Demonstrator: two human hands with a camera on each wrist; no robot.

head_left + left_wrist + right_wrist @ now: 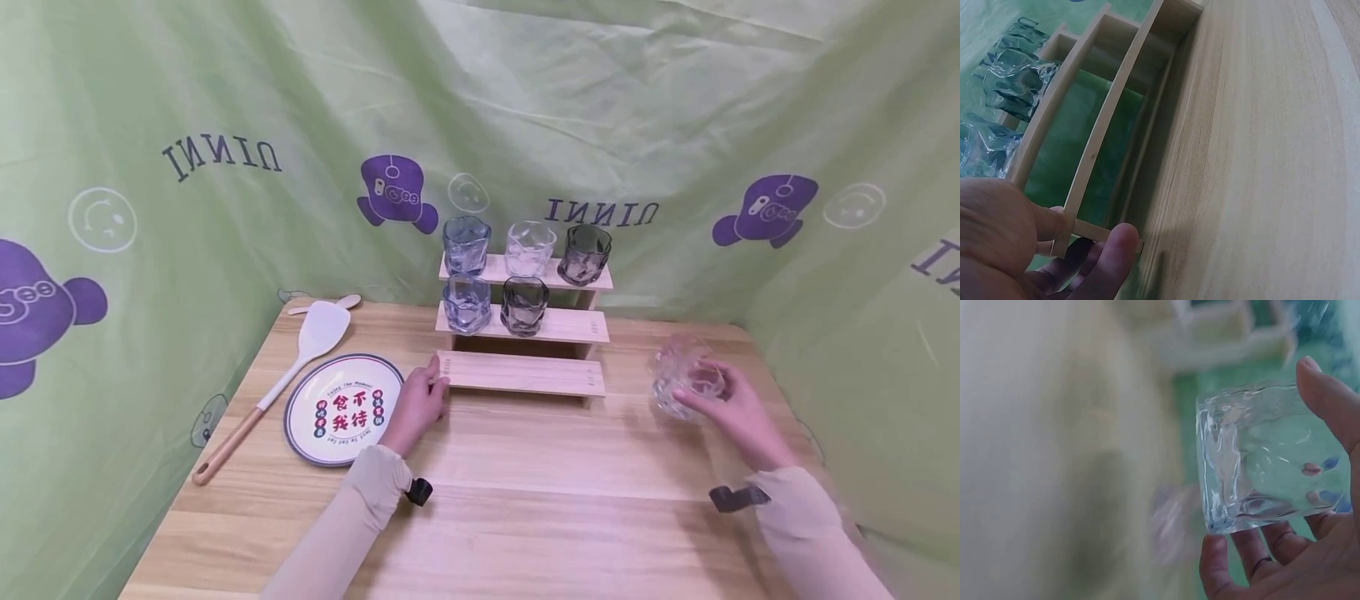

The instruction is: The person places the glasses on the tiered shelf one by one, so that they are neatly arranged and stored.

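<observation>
My right hand (744,417) grips a clear faceted glass (1266,459) on the right side, thumb on one side and fingers on the other. In the head view this glass overlaps a pinkish glass (681,348) just behind it. My left hand (416,407) pinches the left end of the lowest step of a three-step wooden rack (517,373). On its top step stand a blue glass (466,247), a clear glass (529,250) and a dark grey glass (585,255). The middle step carries another blue glass (467,305) and another dark grey glass (524,307).
Left of the rack lies a round plate (345,450) with red characters. Beside it are a white spatula (324,329) with a wooden handle and a small spoon (348,302). A green printed curtain (300,83) encloses the wooden table (525,517) at the back and sides.
</observation>
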